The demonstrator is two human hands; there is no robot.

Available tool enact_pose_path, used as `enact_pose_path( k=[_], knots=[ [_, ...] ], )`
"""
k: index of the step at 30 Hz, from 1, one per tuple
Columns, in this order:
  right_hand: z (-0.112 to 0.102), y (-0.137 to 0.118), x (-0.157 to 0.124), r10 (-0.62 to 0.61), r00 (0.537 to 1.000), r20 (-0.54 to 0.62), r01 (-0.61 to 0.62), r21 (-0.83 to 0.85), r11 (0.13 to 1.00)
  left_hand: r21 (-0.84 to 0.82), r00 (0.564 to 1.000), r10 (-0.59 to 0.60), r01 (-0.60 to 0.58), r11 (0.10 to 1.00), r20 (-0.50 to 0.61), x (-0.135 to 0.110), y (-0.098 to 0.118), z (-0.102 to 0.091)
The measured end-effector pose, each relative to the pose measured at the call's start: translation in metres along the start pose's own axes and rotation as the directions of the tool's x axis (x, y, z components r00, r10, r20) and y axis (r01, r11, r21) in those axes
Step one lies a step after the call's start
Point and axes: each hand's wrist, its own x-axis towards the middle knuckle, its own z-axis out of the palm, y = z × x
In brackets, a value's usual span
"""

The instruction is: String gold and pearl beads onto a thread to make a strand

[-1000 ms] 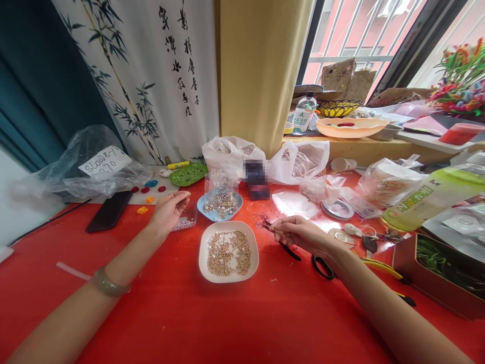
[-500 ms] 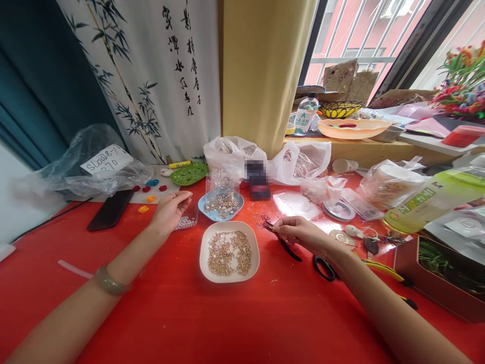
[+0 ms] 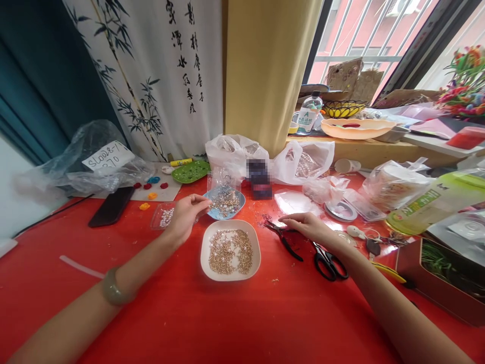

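So the thing that's mattering most here is the black pliers (image 3: 291, 246). They're lying on the red tabletop (image 3: 235, 323), nearer the far edge than the bottom of the view, just off the right edge of the white tray (image 3: 204, 253). The right hand (image 3: 307, 226) is clearly the nearer one: it's hovering right by the pliers, fingers pointing left, with what looks like the second handle running underneath. The long axis is running on a diagonal, nose aiming toward the tabletop's far left corner, the longer visible handle trailing back toward the near right. The scissors (image 3: 328, 256) are sitting just right of that.

The left hand (image 3: 185, 217) is staying out of all this, on the other side of the tray, fingertips hanging at the left rim of the blue dish (image 3: 242, 203). Thumb and finger are looking pinched together, but whether they're gripping some tiny bead, I honestly can't make out. The right hand's fingers are loosely extended and don't seem to be wrapping around anything; I'm not able to say if they're touching a handle.

Looks-wise, the pliers are showing dark, slim, slightly curving handles splaying apart, and a narrow nose that's looking metallic.
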Motion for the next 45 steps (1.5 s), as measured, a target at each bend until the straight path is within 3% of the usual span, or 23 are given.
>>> enact_pose_path(
  k=[2,4,7,9,13,19,22,25,29,32,34,38,45],
  knots=[
    [0.000,0.002,0.001,-0.171,0.978,-0.118,0.148,-0.179,0.973,0.086,0.998,0.047,-0.051,0.995,0.048,-0.010,-0.001,0.008],
    [0.002,-0.001,-0.001,-0.337,0.915,-0.224,0.256,-0.323,0.911,0.172,0.993,0.088,-0.100,0.980,0.077,-0.020,-0.003,0.015],
    [0.014,-0.020,-0.011,-0.428,0.851,-0.305,0.330,-0.324,0.887,0.249,0.983,0.097,-0.134,0.959,0.154,-0.033,-0.005,0.023],
    [0.030,-0.038,-0.019,-0.379,0.876,-0.297,0.333,-0.195,0.923,0.253,0.974,0.059,-0.116,0.960,0.219,-0.041,-0.007,0.028],
    [0.065,-0.065,-0.032,-0.315,0.936,-0.155,0.317,-0.011,0.948,0.220,0.948,-0.036,-0.037,0.975,0.315,-0.053,-0.011,0.036],
    [0.082,-0.065,-0.032,-0.148,0.986,-0.074,0.164,0.356,0.920,0.238,0.929,-0.056,-0.035,0.971,0.366,-0.054,-0.013,0.038],
    [0.078,-0.060,-0.030,-0.099,0.993,-0.063,0.115,0.368,0.923,0.322,0.924,-0.013,-0.120,0.939,0.382,-0.049,-0.012,0.034],
    [0.072,-0.058,-0.029,-0.079,0.991,-0.104,0.112,0.358,0.927,0.488,0.896,0.051,-0.287,0.825,0.440,-0.047,-0.008,0.029],
    [0.069,-0.058,-0.029,-0.068,0.991,-0.116,0.114,0.454,0.884,0.636,0.811,0.132,-0.538,0.553,0.570,-0.051,-0.006,0.029],
    [0.071,-0.058,-0.029,-0.070,0.993,-0.095,0.111,0.551,0.827,0.632,0.740,0.119,-0.636,0.443,0.661,-0.054,-0.007,0.033],
    [0.072,-0.058,-0.029,-0.061,0.989,-0.136,0.126,0.549,0.826,0.622,0.707,0.076,-0.663,0.416,0.703,-0.055,-0.009,0.035],
    [0.071,-0.058,-0.029,-0.054,0.968,-0.243,0.171,0.492,0.854,0.634,0.698,0.017,-0.661,0.402,0.716,-0.054,-0.012,0.037],
    [0.075,-0.057,-0.029,-0.099,0.978,-0.186,0.179,0.491,0.852,0.647,0.704,0.003,-0.655,0.391,0.711,-0.053,-0.017,0.039]
  ],
)
